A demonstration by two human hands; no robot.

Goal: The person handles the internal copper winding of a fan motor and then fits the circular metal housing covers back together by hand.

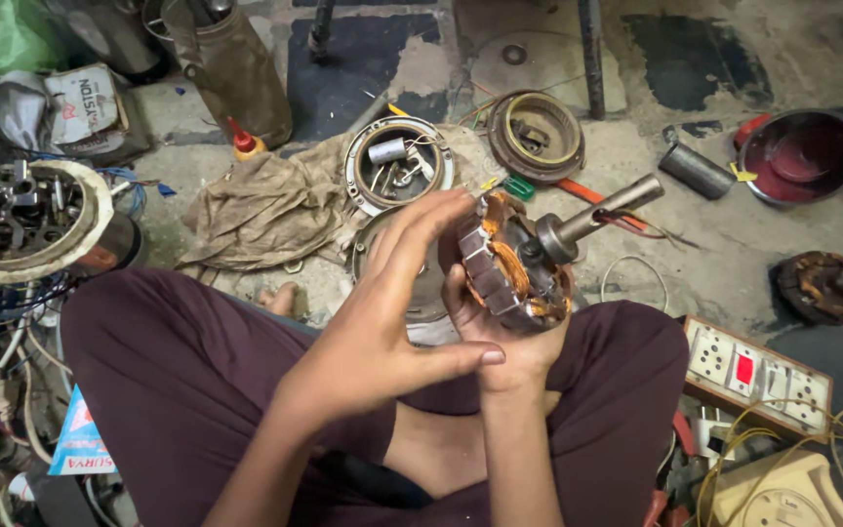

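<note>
Two hands on a motor part

The right hand grips a round motor part with copper wire and a metal rod, held up over the lap in the middle. The left hand has open, flat fingers touching its left side. A dirty cloth and a round metal cover lie farther off on the floor. A switch board sits at the right.

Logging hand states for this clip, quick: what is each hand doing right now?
Left hand: open, fingers spread, fingertips touching the motor stator, not gripping.
Right hand: closed around the motor stator from below, holding it up.
</note>
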